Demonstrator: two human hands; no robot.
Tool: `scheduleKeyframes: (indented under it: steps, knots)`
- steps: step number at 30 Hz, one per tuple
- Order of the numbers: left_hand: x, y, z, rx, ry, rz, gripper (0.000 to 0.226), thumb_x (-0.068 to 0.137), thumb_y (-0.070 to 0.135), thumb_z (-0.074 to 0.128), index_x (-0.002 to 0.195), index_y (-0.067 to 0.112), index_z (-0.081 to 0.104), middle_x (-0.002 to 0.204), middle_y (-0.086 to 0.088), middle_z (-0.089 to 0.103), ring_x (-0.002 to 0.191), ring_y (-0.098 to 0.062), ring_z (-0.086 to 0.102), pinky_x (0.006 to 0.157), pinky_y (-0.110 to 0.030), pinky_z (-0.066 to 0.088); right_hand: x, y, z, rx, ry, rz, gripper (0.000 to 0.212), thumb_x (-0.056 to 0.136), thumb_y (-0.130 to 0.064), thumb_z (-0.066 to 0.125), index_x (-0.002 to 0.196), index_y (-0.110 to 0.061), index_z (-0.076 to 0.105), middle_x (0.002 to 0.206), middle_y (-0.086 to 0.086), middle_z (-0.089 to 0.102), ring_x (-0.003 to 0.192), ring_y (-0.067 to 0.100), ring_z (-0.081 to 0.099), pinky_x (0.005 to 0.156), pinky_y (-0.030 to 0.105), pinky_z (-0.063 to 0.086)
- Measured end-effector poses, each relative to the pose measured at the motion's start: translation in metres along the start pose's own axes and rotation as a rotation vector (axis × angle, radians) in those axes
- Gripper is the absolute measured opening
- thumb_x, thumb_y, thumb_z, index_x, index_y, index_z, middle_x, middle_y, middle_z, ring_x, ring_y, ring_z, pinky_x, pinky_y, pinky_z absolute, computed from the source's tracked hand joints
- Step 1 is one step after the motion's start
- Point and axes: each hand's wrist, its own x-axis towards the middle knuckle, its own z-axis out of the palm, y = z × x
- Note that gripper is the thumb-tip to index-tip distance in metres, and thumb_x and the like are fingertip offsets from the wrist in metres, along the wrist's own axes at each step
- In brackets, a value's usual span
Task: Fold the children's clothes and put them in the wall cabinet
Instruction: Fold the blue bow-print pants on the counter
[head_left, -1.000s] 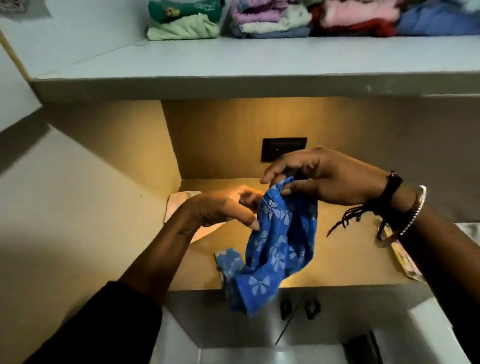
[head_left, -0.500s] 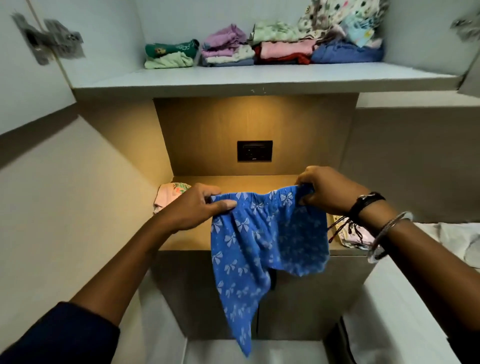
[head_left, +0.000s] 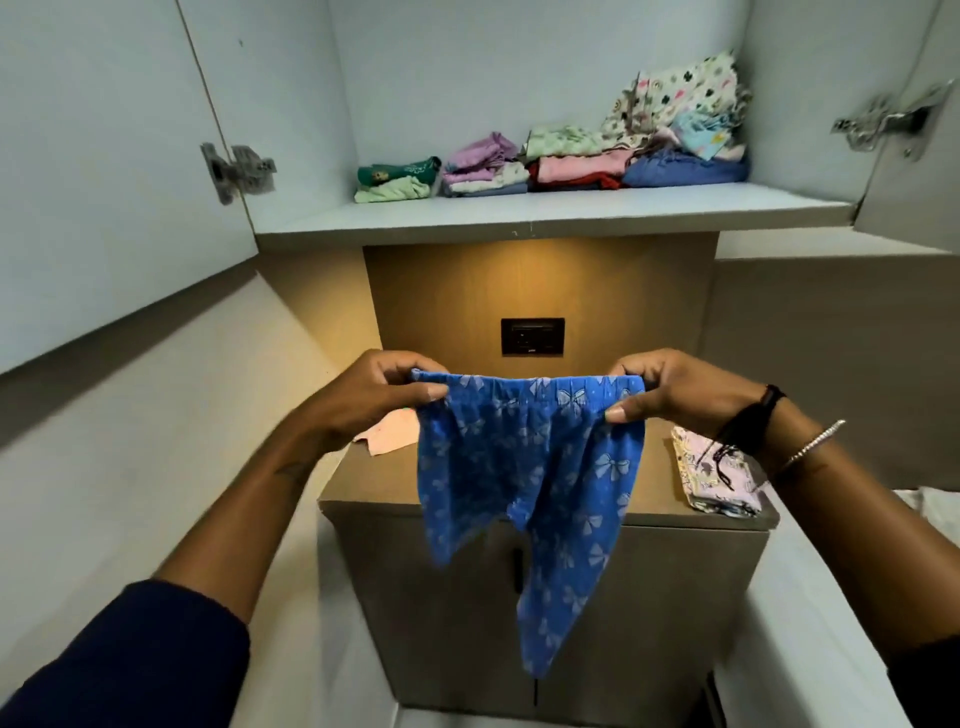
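Both hands pinch the waistband of the blue bow-print trousers (head_left: 524, 467): the left hand (head_left: 371, 400) is clamped on one end, the right hand (head_left: 675, 392) on the other, drawing it taut so the legs hang straight above the brown surface (head_left: 374, 483), probably to square the garment for folding. A pink garment (head_left: 389, 432) and a folded printed piece (head_left: 714, 480) lie on that surface. Above, the open wall cabinet's shelf (head_left: 545, 215) holds a row of folded clothes (head_left: 550, 163).

Two hands — left hand (head_left: 374, 402), right hand (head_left: 675, 392) — one blue bow-print pair of pants (head_left: 524, 483), two garments on the counter: pink garment (head_left: 392, 434), printed garment (head_left: 719, 480), two door hinges: left hinge (head_left: 236, 170), right hinge (head_left: 891, 122).
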Motion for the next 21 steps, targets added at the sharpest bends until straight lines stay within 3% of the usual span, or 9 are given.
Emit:
scheduleKeyframes:
  steps: [4, 6, 8, 11, 14, 16, 19, 21]
  knots:
    - [-0.013, 0.030, -0.016, -0.185, -0.367, 0.072, 0.017, 0.086, 0.013, 0.061, 0.090, 0.020, 0.076, 0.096, -0.002, 0.071, 0.092, -0.015, 0.065, 0.077, -0.023, 0.053, -0.015, -0.017, -0.002, 0.125, -0.196, -0.119, 0.014, 0.073, -0.003, 0.073, 0.081, -0.013, 0.068, 0.094, 0.009, 0.074, 0.094, 0.027, 0.069, 0.075, 0.030, 0.057]
    - [-0.005, 0.042, -0.014, -0.253, -0.417, 0.134, 0.013, 0.084, 0.016, 0.064, 0.091, 0.017, 0.074, 0.103, -0.008, 0.064, 0.098, -0.020, 0.060, 0.083, -0.028, 0.051, -0.011, -0.031, 0.002, 0.123, -0.223, -0.183, 0.018, 0.074, 0.002, 0.069, 0.078, -0.016, 0.069, 0.096, 0.008, 0.072, 0.096, 0.025, 0.067, 0.076, 0.027, 0.056]
    - [0.009, 0.044, -0.002, -0.240, -0.331, 0.138, 0.012, 0.084, 0.013, 0.066, 0.092, 0.019, 0.074, 0.103, -0.005, 0.065, 0.100, -0.019, 0.059, 0.086, -0.029, 0.050, 0.001, -0.038, 0.012, 0.114, -0.155, -0.226, 0.021, 0.076, 0.005, 0.066, 0.080, -0.015, 0.069, 0.096, 0.009, 0.071, 0.095, 0.024, 0.067, 0.078, 0.028, 0.055]
    - [0.032, 0.032, 0.026, -0.225, -0.181, 0.111, 0.023, 0.088, -0.001, 0.060, 0.095, 0.017, 0.073, 0.093, 0.007, 0.070, 0.091, -0.010, 0.063, 0.080, -0.024, 0.053, 0.025, -0.037, 0.035, 0.154, 0.018, -0.250, 0.019, 0.080, 0.009, 0.062, 0.083, -0.009, 0.068, 0.085, 0.005, 0.072, 0.082, 0.016, 0.068, 0.073, 0.024, 0.056]
    - [0.045, 0.014, 0.050, -0.353, -0.081, 0.070, 0.026, 0.086, -0.004, 0.062, 0.093, 0.017, 0.075, 0.086, 0.003, 0.069, 0.082, -0.025, 0.054, 0.072, -0.032, 0.043, 0.044, -0.024, 0.052, 0.277, 0.150, -0.238, 0.019, 0.080, 0.012, 0.062, 0.082, -0.007, 0.065, 0.076, -0.001, 0.071, 0.072, 0.010, 0.067, 0.065, 0.019, 0.054]
    - [0.051, 0.001, 0.055, -0.449, -0.062, 0.027, 0.022, 0.083, 0.000, 0.065, 0.091, 0.018, 0.075, 0.088, -0.002, 0.068, 0.088, -0.030, 0.046, 0.076, -0.042, 0.037, 0.052, -0.016, 0.056, 0.318, 0.214, -0.222, 0.022, 0.076, 0.012, 0.065, 0.080, -0.010, 0.064, 0.078, 0.000, 0.069, 0.075, 0.013, 0.067, 0.068, 0.021, 0.055]
    - [0.060, -0.010, 0.053, -0.558, -0.130, -0.036, 0.026, 0.077, 0.007, 0.071, 0.101, 0.018, 0.071, 0.097, -0.004, 0.070, 0.090, -0.026, 0.060, 0.077, -0.034, 0.052, 0.063, -0.009, 0.057, 0.318, 0.223, -0.208, 0.025, 0.074, 0.011, 0.067, 0.078, -0.014, 0.066, 0.083, 0.001, 0.070, 0.083, 0.015, 0.068, 0.074, 0.025, 0.056]
    - [0.069, -0.012, 0.049, -0.558, -0.119, -0.084, 0.050, 0.073, 0.009, 0.075, 0.119, 0.019, 0.059, 0.111, -0.007, 0.066, 0.098, -0.021, 0.064, 0.081, -0.033, 0.056, 0.070, -0.006, 0.055, 0.355, 0.178, -0.188, 0.025, 0.075, 0.011, 0.066, 0.079, -0.013, 0.065, 0.085, 0.002, 0.069, 0.084, 0.016, 0.068, 0.073, 0.025, 0.056]
